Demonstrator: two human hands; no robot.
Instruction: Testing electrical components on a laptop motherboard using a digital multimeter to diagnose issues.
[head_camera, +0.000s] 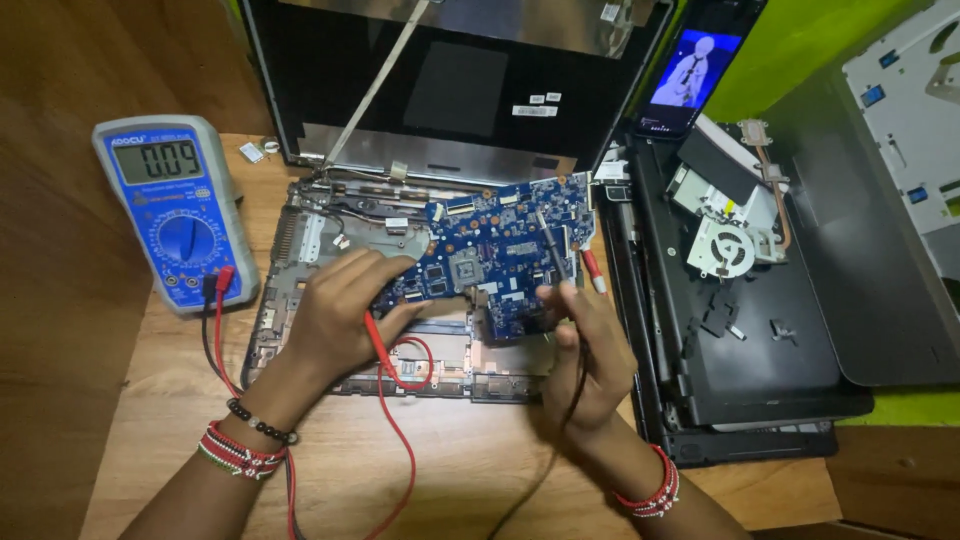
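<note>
We've got our left hand (345, 305) curled over the left part of the blue circuit board (500, 250), fingers closed round the red probe (378, 340), its tip hidden under the fingers so we can't tell which spot it touches. Right hand (590, 345) pinches the black probe (552, 245) like a pen, thumb & forefinger shut on the shaft, point set down on the board's right half; that grip looks chosen for fine aim among small parts. The board lies tilted across the opened laptop base (300, 250), w/ the lid (450, 80) standing behind it, prob. so both faces stay within reach. Red lead (400, 440) and black lead (560, 430) trail back between our wrists over the wooden table (460, 470) to the blue multimeter (175, 205), which leans upright at left w/ its screen facing us, readable at a glance. A second red-handled tool (594, 272) lies just beside the board's right edge. To the right, well apart, a second dismantled laptop shell (760, 350) holds a cooling fan (725, 248) w/ copper pipe, and a phone (695, 65) is propped above it, screen lit.
</note>
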